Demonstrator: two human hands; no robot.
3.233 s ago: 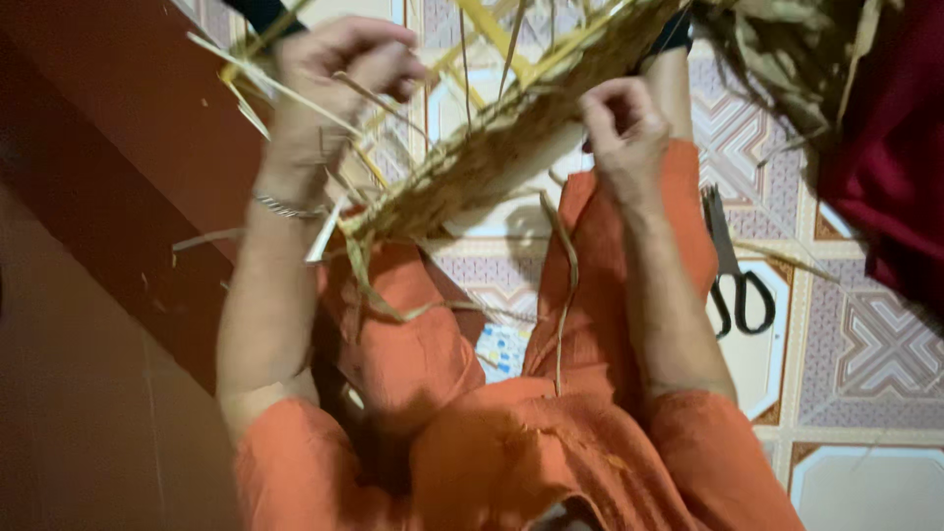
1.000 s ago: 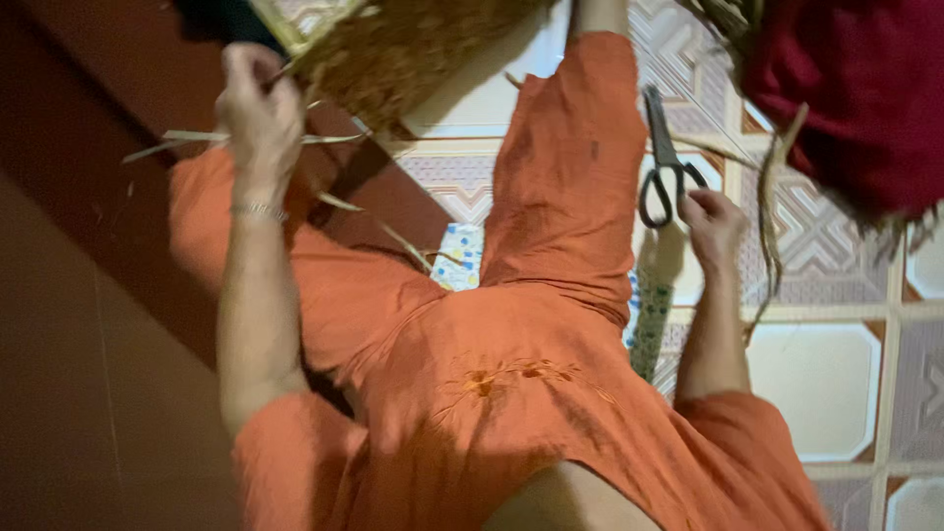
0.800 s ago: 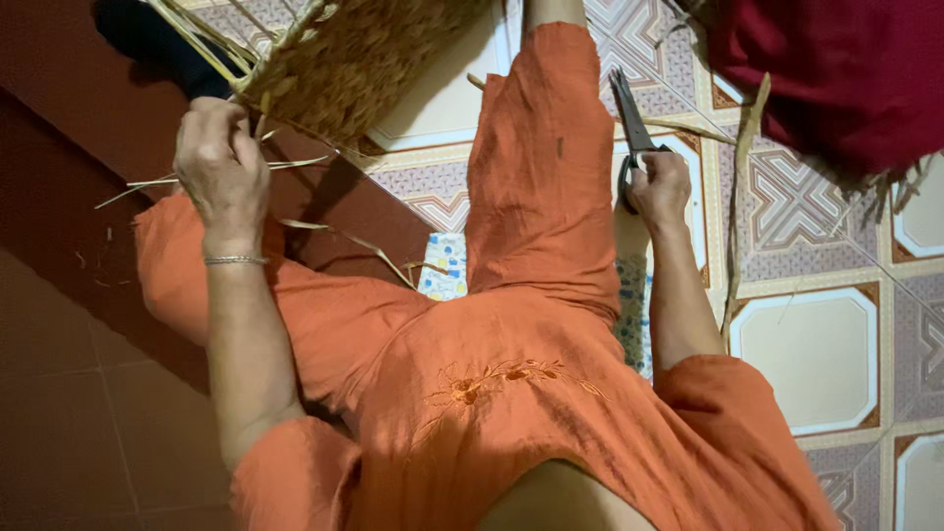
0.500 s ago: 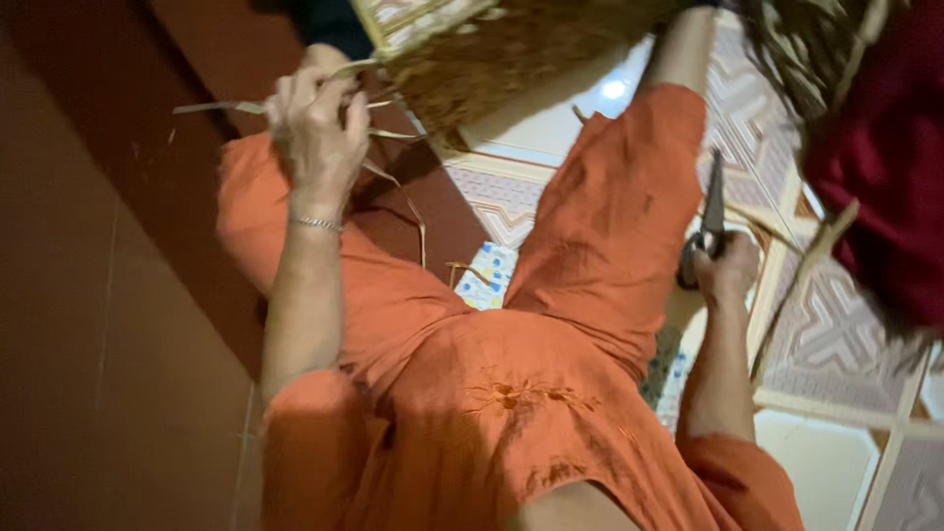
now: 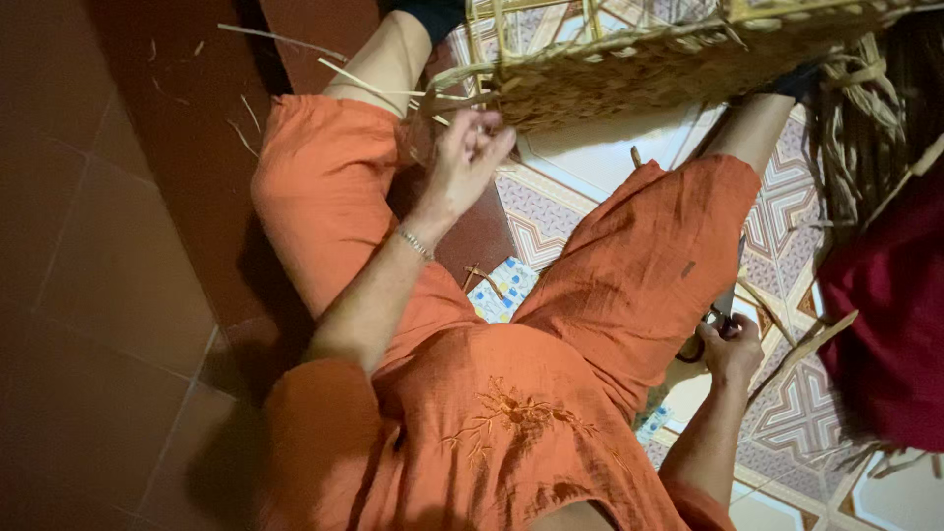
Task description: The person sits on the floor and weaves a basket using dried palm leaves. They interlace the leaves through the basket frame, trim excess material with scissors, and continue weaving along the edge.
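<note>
Left hand (image 5: pixel 462 162) pinches loose strands at the basket (image 5: pixel 669 69) edge; right hand (image 5: pixel 733 344), below it, grips scissors (image 5: pixel 713 320), seemingly for trimming.

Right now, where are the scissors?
In the head view, the scissors are low on the right, in the right hand, beside the right thigh.

The woven basket (image 5: pixel 669 69) was straw-tan, the clothing (image 5: pixel 511 423) orange, the cloth (image 5: pixel 890 334) dark red, the floor tiles (image 5: pixel 796 413) geometric-patterned.
</note>
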